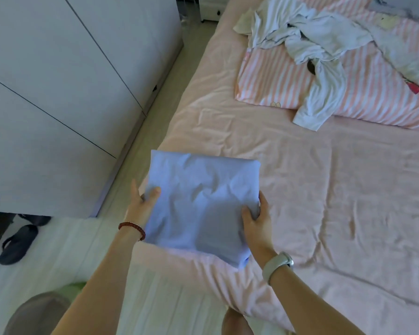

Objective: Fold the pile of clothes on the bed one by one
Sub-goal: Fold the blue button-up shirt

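A light blue garment (201, 199), folded into a rough square, is held over the near left corner of the pink bed (324, 201). My left hand (142, 201) grips its left edge, thumb on top. My right hand (255, 220) grips its right edge near the lower corner. The pile of unfolded clothes (312, 37), mostly white and pale, lies crumpled at the far side of the bed, partly on a pink-striped pillow (271, 78). One white sleeve (322, 97) trails off the pillow onto the sheet.
A white wardrobe (58, 93) stands to the left across a narrow strip of floor. Dark slippers (17, 245) lie on the floor at lower left. A grey round stool (34, 313) sits near my left arm. The pink sheet is wrinkled.
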A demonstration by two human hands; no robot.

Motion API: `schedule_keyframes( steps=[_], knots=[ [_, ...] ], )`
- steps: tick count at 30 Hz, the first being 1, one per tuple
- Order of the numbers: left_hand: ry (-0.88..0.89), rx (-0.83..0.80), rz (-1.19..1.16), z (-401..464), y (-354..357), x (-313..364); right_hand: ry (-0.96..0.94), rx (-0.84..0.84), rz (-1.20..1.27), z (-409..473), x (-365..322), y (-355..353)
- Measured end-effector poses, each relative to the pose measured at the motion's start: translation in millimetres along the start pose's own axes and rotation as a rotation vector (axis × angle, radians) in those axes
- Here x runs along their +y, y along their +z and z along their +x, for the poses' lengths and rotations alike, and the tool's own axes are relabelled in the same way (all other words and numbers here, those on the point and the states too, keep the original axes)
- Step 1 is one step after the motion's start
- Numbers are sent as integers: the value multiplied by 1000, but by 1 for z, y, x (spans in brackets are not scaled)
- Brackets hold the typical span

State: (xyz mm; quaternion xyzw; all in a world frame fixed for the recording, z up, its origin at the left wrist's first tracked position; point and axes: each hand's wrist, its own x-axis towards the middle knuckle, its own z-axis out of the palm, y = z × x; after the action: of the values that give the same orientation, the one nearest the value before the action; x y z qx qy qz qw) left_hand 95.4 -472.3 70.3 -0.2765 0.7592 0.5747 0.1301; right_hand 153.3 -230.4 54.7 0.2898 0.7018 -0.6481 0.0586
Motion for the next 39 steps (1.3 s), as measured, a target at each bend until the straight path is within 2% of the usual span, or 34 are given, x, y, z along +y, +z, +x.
schedule_keyframes(
  steps=[3,7,11,13,15,16,18,20,22,24,28,34,39],
  knots=[
    [-98,-78,150,11,3,-23,171,2,-118,2,23,6],
    [24,-108,224,14,4,-31,248,16,-249,-4,34,5],
    [178,-73,267,19,10,-29,159,39,-305,-9,29,3],
    [152,-38,293,20,13,-32,157,18,-404,-12,29,-2],
    [65,99,391,20,16,-33,221,23,-553,-16,34,-5],
    [75,179,484,18,19,-32,169,89,-677,-16,38,-6],
    [280,242,713,14,26,-28,-123,247,-890,-15,41,-5],
    [547,146,915,16,37,-21,-438,280,-993,-8,37,2],
    [675,-17,1096,23,52,-20,-625,196,-1083,0,32,16],
    [609,-118,1174,31,67,-18,-677,81,-1171,6,35,29],
    [407,-170,1294,48,80,-26,-701,-105,-1253,-10,67,23],
    [367,-157,1388,44,83,-23,-699,-273,-1118,-71,113,-17],
    [350,-46,1197,6,72,-30,-664,-325,-1070,-94,105,-54]
  ],
)
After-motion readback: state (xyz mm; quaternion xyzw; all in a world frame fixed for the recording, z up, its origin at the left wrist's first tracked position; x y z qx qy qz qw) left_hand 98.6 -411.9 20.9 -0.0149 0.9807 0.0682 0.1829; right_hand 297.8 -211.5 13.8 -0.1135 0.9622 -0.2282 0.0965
